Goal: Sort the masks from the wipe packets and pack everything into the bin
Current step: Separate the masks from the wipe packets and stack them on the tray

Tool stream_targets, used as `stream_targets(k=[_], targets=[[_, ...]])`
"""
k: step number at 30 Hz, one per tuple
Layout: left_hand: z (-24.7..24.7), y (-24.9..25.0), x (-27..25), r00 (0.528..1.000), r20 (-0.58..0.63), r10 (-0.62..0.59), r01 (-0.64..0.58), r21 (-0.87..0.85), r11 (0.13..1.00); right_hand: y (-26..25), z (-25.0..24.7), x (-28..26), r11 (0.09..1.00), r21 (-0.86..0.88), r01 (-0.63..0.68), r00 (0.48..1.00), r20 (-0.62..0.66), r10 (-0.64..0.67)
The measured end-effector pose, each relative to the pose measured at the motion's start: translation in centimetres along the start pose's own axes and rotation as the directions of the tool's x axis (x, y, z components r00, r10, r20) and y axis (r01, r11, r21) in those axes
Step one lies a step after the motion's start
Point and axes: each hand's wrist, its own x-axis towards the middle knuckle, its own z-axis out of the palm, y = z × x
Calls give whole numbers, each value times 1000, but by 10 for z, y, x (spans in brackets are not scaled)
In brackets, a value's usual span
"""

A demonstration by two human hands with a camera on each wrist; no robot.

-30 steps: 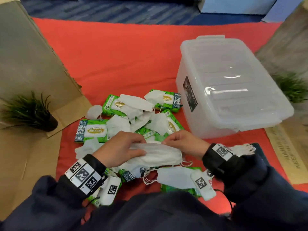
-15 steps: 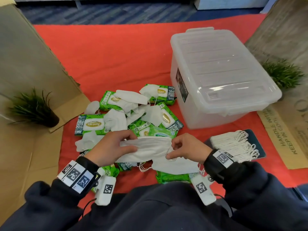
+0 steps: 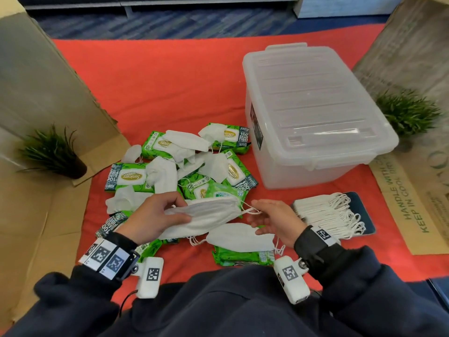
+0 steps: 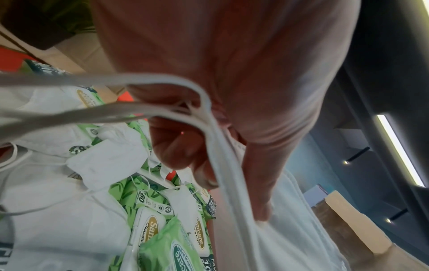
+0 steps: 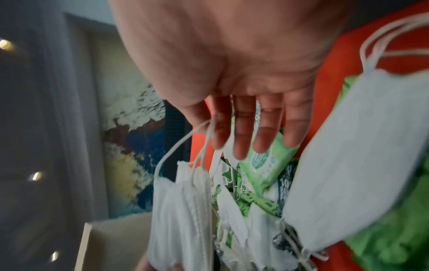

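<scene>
the masks (image 3: pixel 209 212) are showing a soft, matt white fabric with thin cord loops. the wipe packets (image 3: pixel 128 177) are gleaming in glossy green plastic film. the bin (image 3: pixel 313 122) is looking like smooth, translucent plastic, sitting beside matt brown cardboard (image 3: pixel 36 229).

Floor: you sit on a red mat (image 3: pixel 170 76); beyond its far edge you see blue patterned carpet (image 3: pixel 170 25).
Left side: a tall cardboard panel (image 3: pixel 36 81) leans by you, with a flat cardboard sheet (image 3: pixel 36 227) under it and a small potted plant (image 3: pixel 52 152) on that sheet.
Right side: a weathered wooden panel (image 3: pixel 410 45) stands behind a second plant (image 3: pixel 408 113); printed cardboard (image 3: pixel 413 203) lies below.
Light: your left wrist view shows a ceiling strip light (image 4: pixel 399 150) and small spotlights.
</scene>
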Motion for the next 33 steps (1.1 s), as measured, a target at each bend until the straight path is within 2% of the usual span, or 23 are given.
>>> stream_targets(k=[2, 4, 6, 10, 12, 14, 16, 17, 18, 20, 21, 22, 23, 24, 25, 26, 27, 28, 29, 30, 31, 32, 33], targets=[[6, 7, 0, 1000, -10, -2, 3, 41, 999, -1, -4, 1, 986, -152, 66, 998, 5, -66], [12, 13, 1, 1000, -11, 5, -4, 67, 998, -4, -7, 0, 956, -226, 188, 979, 118, -165], [17, 19, 2, 1000, 10, 16, -17, 94, 995, -4, -10, -1, 920, -290, 263, 951, 241, -196], [28, 30, 3, 999, -8, 38, -36, 111, 993, -2, -26, 4, 898, -366, 244, 968, 143, -204], [34, 30, 2, 1000, -18, 0, 3, 137, 991, -8, -36, 3, 967, -200, 156, 984, 113, -136], [40, 23, 3, 995, -26, -97, 100, 152, 983, -14, -46, 0, 985, 163, 62, 991, 106, -80], [48, 13, 5, 979, -47, -200, 206, 190, 960, -20, -57, 0, 860, 509, -38, 993, 118, -26], [52, 8, 6, 969, -55, -242, 248, 245, 937, -22, -64, 2, 803, 592, -71, 992, 125, -5], [56, 3, 6, 960, -50, -274, 276, 299, 913, -24, -70, 3, 783, 617, -83, 993, 119, 11], [56, -6, 7, 941, 5, -339, 324, 281, 903, -23, -84, 5, 822, 564, -78, 993, 114, 16], [54, -9, 7, 931, 39, -363, 353, 167, 921, -20, -91, 6, 852, 518, -69, 994, 111, 13], [52, -9, 7, 924, 62, -377, 380, -36, 924, -15, -98, 8, 888, 456, -58, 994, 105, 11], [48, -6, 7, 920, 74, -385, 388, -310, 868, -9, -106, 10, 933, 357, -42, 995, 104, 4], [42, -3, 9, 921, 60, -384, 341, -601, 723, -3, -113, 12, 978, 206, -19, 993, 117, -6], [34, 1, 10, 926, 28, -376, 231, -829, 509, 4, -120, 12, 1000, 10, 5, 989, 150, -7], [24, 5, 11, 933, -19, -361, 97, -949, 300, 9, -125, 11, 982, -187, 23, 980, 199, 15], [13, 9, 13, 942, -40, -333, 11, -988, 152, 14, -129, 9, 940, -341, 29, 969, 241, 57], [4, 13, 15, 957, -30, -288, -2, -995, 96, 19, -132, 9, 900, -435, 22, 961, 257, 101], [-3, 16, 18, 964, 10, -267, 47, -990, 133, 23, -133, 9, 886, -463, -2, 960, 246, 131], [-5, 15, 23, 957, 58, -284, 131, -961, 244, 26, -131, 9, 899, -436, -35, 966, 217, 143], [-4, 12, 28, 937, 97, -335, 239, -877, 416, 28, -128, 11, 929, -363, -70, 975, 172, 140], [0, 5, 32, 914, 114, -389, 350, -707, 614, 30, -123, 13, 963, -252, -99, 985, 112, 130], [7, -2, 35, 894, 121, -431, 439, -421, 793, 31, -118, 16, 986, -119, -116, 992, 45, 122]])
